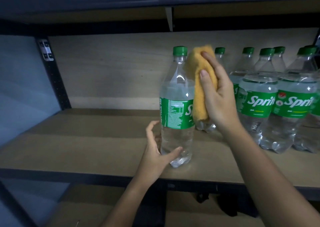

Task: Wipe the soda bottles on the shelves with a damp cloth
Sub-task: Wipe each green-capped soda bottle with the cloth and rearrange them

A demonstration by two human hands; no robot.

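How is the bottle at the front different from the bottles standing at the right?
The clear green-capped front bottle stands alone near the shelf edge; the right-hand clear bottles crowd together further back. The front one shows its nutrition panel; those show the logo. All have green caps and labels.

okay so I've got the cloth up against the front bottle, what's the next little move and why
Probably close the left hand round the bottle base, then draw the cloth downward. The right hand presses it against the bottle's shoulder, but the left fingers are spread, barely touching, so the bottle could tip.
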